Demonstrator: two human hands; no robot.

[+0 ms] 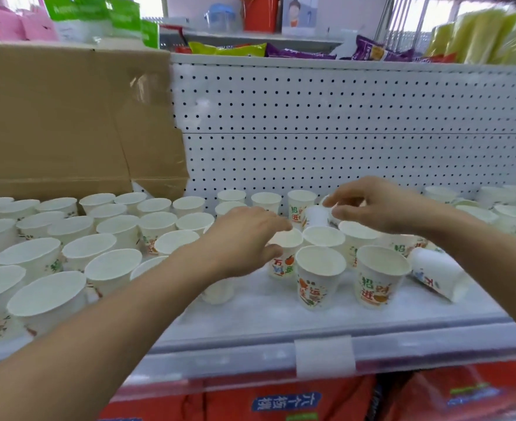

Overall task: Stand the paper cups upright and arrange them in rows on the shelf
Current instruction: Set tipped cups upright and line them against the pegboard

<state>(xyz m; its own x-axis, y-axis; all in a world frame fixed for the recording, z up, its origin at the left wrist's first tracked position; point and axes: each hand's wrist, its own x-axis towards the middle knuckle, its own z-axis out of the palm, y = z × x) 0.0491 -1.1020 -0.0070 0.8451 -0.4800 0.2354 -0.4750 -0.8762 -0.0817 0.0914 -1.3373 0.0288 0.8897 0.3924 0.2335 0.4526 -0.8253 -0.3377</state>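
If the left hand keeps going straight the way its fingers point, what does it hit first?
Likely the upright cup just beyond the fingertips of the left hand, which already rests on another cup. Depth is hard to judge, so it could pass just above its rim.

I see a flattened cardboard sheet [68, 123] leaning at back left | white pegboard panel [341, 123] behind | purple and yellow snack bags [281, 50] above | red packs [311, 399] below | blank price-tag holder [325, 355] on front rail

Matt paper cups [320, 276] on a smooth white shelf [281, 311] — perforated metal backboard [341, 117], brown cardboard [53, 117].
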